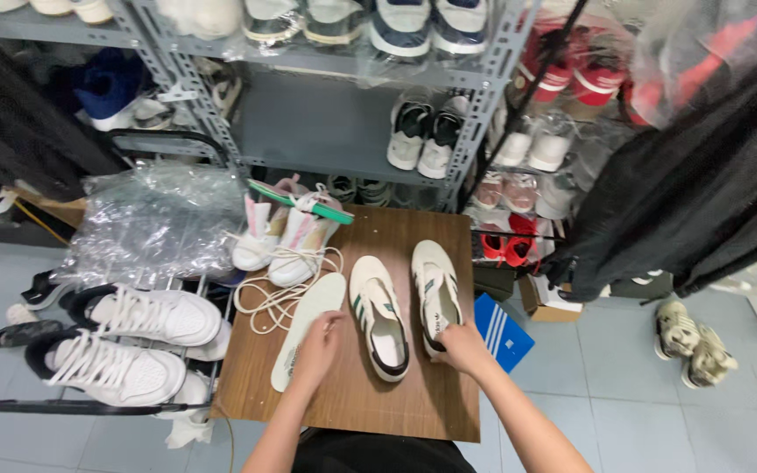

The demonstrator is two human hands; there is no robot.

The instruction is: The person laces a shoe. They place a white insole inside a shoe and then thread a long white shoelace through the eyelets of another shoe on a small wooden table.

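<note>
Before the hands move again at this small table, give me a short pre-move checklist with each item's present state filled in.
1. Left hand on the loose insole: ok, it rests on the insole's near half.
2. Right hand on the right-side sneaker: ok, it grips the heel end.
3. Middle sneaker free of both hands: ok, it lies flat between them.
4. Loose laces away from the insole: not ok, they lie against its far edge.
5. Pink high-top pair stable on the wooden table: ok, standing upright at the back.
6. Insole inside the held sneaker: cannot tell.
</note>
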